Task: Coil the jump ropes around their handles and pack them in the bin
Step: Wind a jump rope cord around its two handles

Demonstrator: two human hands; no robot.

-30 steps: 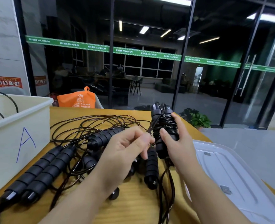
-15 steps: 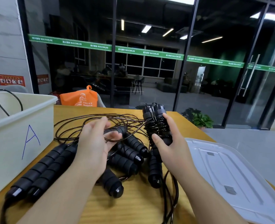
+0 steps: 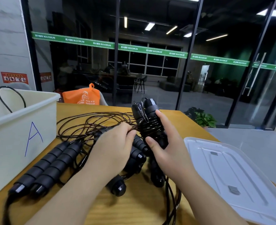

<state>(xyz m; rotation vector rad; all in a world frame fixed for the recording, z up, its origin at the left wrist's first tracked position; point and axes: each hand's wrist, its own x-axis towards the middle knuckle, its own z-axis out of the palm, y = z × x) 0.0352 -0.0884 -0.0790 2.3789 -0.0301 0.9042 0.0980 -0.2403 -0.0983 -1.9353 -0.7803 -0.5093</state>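
My right hand (image 3: 164, 143) grips a pair of black jump-rope handles (image 3: 147, 116), held upright side by side with thin black rope coiled around their middle. My left hand (image 3: 113, 146) pinches the loose rope (image 3: 91, 123) right beside that coil. The rest of this rope lies in tangled loops on the wooden table (image 3: 134, 207). Several more black foam handles lie on the table, two of them (image 3: 49, 164) side by side at the left. The cream bin (image 3: 20, 127), marked with a blue A, stands at far left with a rope loop sticking out.
The bin's clear plastic lid (image 3: 231, 179) lies flat on the table at the right. An orange bag (image 3: 82, 96) sits behind the table's far edge. A potted plant (image 3: 202, 118) stands on the floor by the glass wall.
My left hand moved left away from the coil, fingers spread over the tangle, then came back and now pinches the rope next to the coil. My right hand kept holding the handles.
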